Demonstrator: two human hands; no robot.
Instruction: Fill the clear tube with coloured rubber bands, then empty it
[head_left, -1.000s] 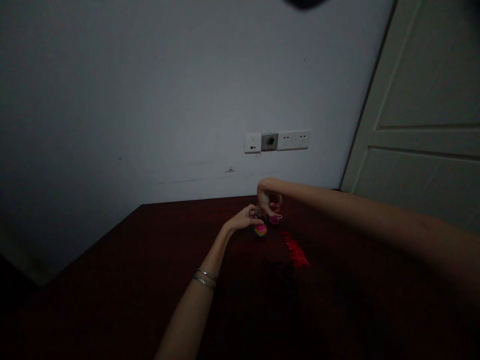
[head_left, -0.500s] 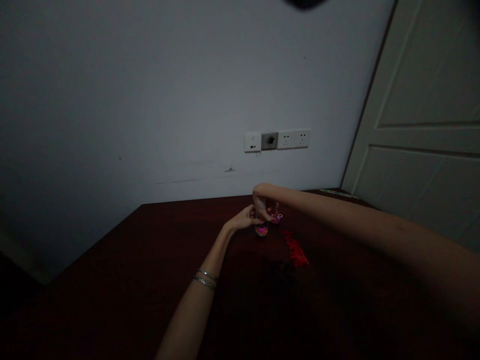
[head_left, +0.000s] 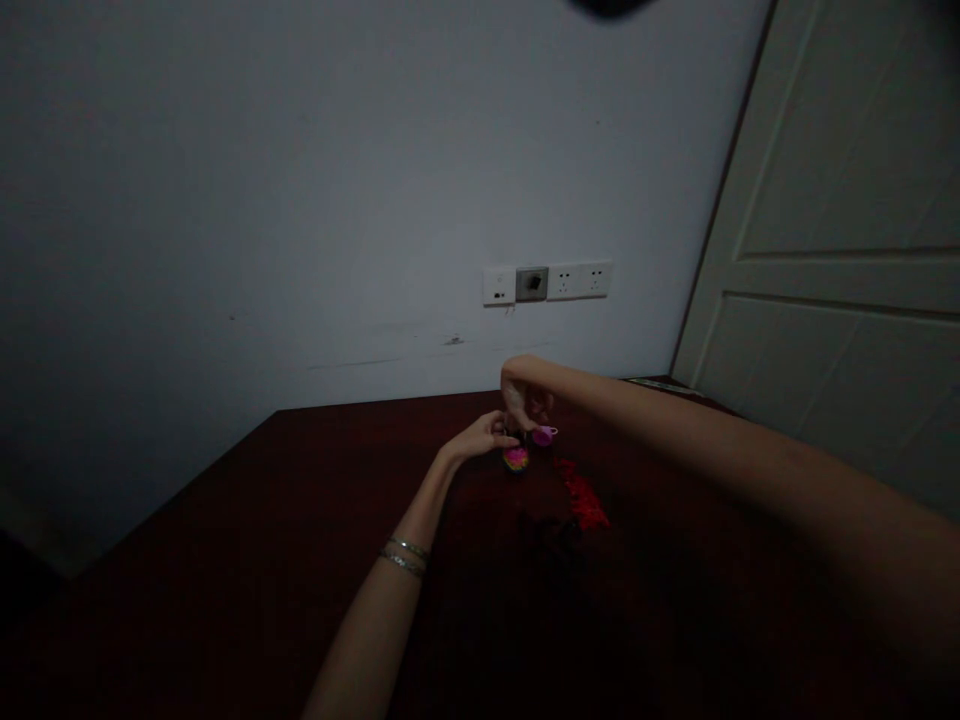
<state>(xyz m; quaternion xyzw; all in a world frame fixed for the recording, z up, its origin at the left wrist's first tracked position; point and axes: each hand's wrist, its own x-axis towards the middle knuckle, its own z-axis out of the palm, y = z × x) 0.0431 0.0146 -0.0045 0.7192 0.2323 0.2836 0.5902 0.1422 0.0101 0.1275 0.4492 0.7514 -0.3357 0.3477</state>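
Both my hands meet far out over a dark red-brown table (head_left: 247, 540). My left hand (head_left: 480, 437), with bangles on its wrist, has its fingers curled against a small pink and multicoloured object (head_left: 516, 458) that sits on the table. My right hand (head_left: 523, 400) hangs bent at the wrist just above, fingers pinched near a small pink cup-shaped piece (head_left: 544, 435). Exactly what each hand grips is too small and dim to make out.
A red fringed strip (head_left: 583, 497) lies on the table just right of the hands, with a dark patch (head_left: 551, 530) below it. Wall sockets (head_left: 547, 283) sit on the grey wall behind. A pale door (head_left: 847, 250) stands at the right.
My right hand dipped onto the small objects and has lifted slightly again. The view has shifted a little. The left hand stays at the same spot.
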